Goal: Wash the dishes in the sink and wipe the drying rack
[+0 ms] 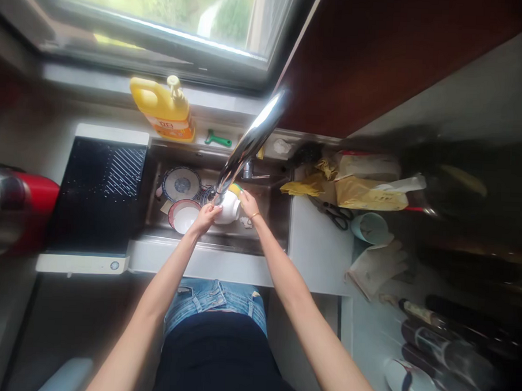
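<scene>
A white bowl (228, 209) is tilted on its side over the sink (268, 230), under the end of the chrome faucet (250, 143). My left hand (206, 217) grips the bowl's left side, its fingers closed on the edge. My right hand (248, 203) is at the bowl's upper right, closed on a yellow and green sponge (235, 188) that is partly hidden behind the bowl. To the left in the sink lie a blue-patterned plate (182, 184) and a red-rimmed bowl (184, 216). A crumpled whitish scrap (245, 222) lies on the sink floor.
Behind the sink stand a yellow detergent jug (165, 113) and a green peeler (218, 139). Left is a black-topped appliance (96, 194). On the right counter are yellow gloves (304, 186), scissors (335, 215), a tissue pack (371, 191) and a light blue cup (369, 228).
</scene>
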